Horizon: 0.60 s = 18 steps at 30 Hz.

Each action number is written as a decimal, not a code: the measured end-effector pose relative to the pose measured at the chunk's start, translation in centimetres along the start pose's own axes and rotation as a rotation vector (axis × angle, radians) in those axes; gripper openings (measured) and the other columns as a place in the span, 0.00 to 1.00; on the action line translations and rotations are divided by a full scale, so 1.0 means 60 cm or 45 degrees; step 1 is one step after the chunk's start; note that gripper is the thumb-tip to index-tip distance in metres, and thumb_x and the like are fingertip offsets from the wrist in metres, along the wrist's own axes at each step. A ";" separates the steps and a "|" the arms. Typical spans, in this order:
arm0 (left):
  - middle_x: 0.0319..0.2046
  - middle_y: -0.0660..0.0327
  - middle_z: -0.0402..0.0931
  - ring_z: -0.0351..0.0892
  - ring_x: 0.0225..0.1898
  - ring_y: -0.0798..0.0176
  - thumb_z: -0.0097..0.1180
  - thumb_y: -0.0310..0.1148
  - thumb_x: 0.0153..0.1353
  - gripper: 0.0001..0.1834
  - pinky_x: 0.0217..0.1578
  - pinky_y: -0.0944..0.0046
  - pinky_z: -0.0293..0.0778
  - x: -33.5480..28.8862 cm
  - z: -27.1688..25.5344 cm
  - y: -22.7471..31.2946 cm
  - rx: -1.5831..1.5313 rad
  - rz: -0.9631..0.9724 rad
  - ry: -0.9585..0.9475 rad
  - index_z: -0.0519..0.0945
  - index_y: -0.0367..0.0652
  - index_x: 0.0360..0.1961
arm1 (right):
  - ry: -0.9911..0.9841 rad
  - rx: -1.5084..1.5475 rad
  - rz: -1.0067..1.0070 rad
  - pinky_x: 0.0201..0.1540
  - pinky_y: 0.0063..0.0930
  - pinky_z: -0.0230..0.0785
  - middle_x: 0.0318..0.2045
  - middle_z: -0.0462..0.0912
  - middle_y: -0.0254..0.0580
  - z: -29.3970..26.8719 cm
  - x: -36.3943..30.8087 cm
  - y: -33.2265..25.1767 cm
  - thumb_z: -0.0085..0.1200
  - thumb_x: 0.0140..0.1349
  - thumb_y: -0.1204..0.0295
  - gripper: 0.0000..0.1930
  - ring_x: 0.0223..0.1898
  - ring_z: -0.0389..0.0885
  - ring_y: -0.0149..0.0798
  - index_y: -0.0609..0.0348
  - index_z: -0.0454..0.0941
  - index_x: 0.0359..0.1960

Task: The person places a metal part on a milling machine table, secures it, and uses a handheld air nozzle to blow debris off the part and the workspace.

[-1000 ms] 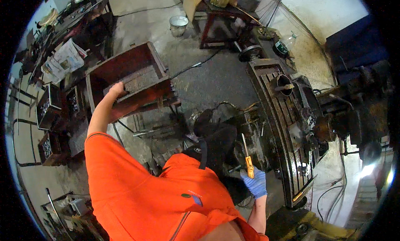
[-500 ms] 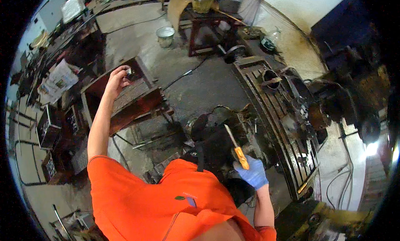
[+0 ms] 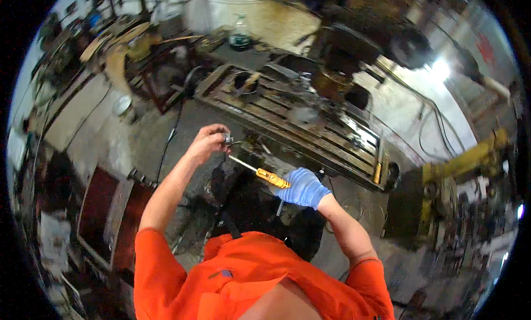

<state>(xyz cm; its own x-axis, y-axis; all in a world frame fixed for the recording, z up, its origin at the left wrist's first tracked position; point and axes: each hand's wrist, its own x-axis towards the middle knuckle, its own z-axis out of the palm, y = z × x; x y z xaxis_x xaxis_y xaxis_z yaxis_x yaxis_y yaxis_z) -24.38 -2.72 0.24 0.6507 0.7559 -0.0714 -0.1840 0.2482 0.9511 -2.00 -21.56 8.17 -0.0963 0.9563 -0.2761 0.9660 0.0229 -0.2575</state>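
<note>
My bare left hand [image 3: 210,142] is closed on a small, shiny metal part [image 3: 227,138], pinched at the fingertips. In my right hand [image 3: 304,189], which wears a blue glove, is a hand tool with a yellow-orange handle [image 3: 271,178] and a slim metal blade [image 3: 242,164]. Whether it is a file or a screwdriver I cannot tell. The blade slants up and left, its tip just below the metal part; whether they touch is unclear. Both hands are in front of my orange shirt, on the near side of the slotted machine table [image 3: 276,112].
A second yellow handle [image 3: 378,173] lies at the machine table's right end. A dark milling head [image 3: 343,49] stands above the table. A reddish-brown metal box [image 3: 130,226] is at the lower left. A bucket [image 3: 123,106] stands on the floor, and a clear bottle [image 3: 240,35] stands beyond the table.
My view has turned right toward the machine table. My left hand has left the brown box with the metal part. The yellow-handled tool now points left toward it, and the hands are closer together.
</note>
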 end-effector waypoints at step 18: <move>0.26 0.56 0.74 0.74 0.22 0.66 0.53 0.31 0.43 0.14 0.27 0.67 0.72 0.174 0.199 -0.004 1.201 0.179 -0.236 0.75 0.33 0.32 | 0.802 0.679 0.625 0.30 0.24 0.69 0.24 0.82 0.41 0.198 0.017 0.373 0.67 0.42 0.62 0.17 0.27 0.79 0.26 0.62 0.80 0.29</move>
<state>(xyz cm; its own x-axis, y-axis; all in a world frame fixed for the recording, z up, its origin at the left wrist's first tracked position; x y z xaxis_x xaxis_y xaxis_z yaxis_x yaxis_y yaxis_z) -8.76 -2.12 2.87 0.7884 0.6143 0.0331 0.3447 -0.4857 0.8033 16.64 -23.57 -8.88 0.5869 0.8085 0.0431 0.6132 -0.4090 -0.6758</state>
